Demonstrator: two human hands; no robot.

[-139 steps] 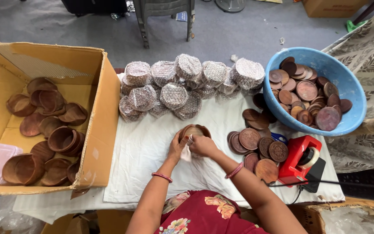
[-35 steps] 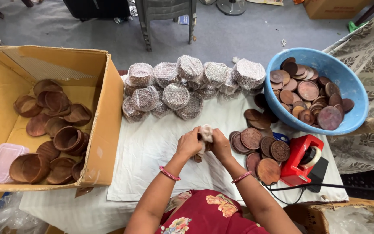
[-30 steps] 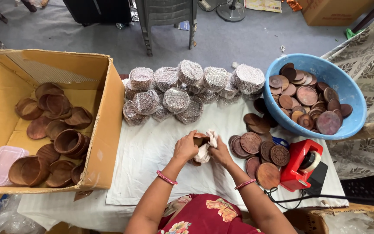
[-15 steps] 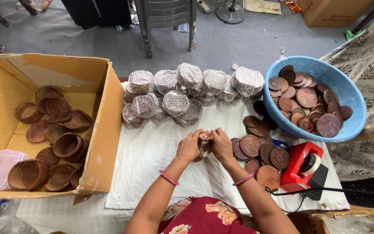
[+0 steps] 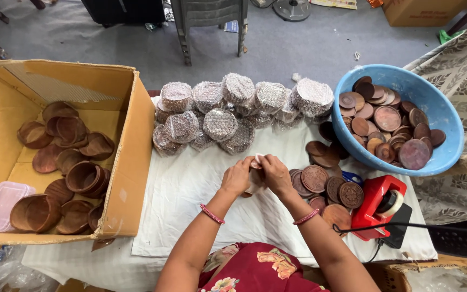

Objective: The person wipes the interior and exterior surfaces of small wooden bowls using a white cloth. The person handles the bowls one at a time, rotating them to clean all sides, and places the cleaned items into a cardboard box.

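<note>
We see our left hand and right hand closed together around a small wrapped disc, held mid-table between them, equally near both. Bubble-wrapped bundles lie just beyond; bare brown discs sit right, beside a red tape dispenser. An open cardboard box stands left, a blue basin far right.

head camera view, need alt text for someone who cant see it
Seen from above, a person's left hand and right hand pinch a small wrapped piece over a white cloth. Bubble-wrapped bundles lie beyond, a blue basin of brown discs and a red tape dispenser at right, a cardboard box of wooden bowls at left.
</note>
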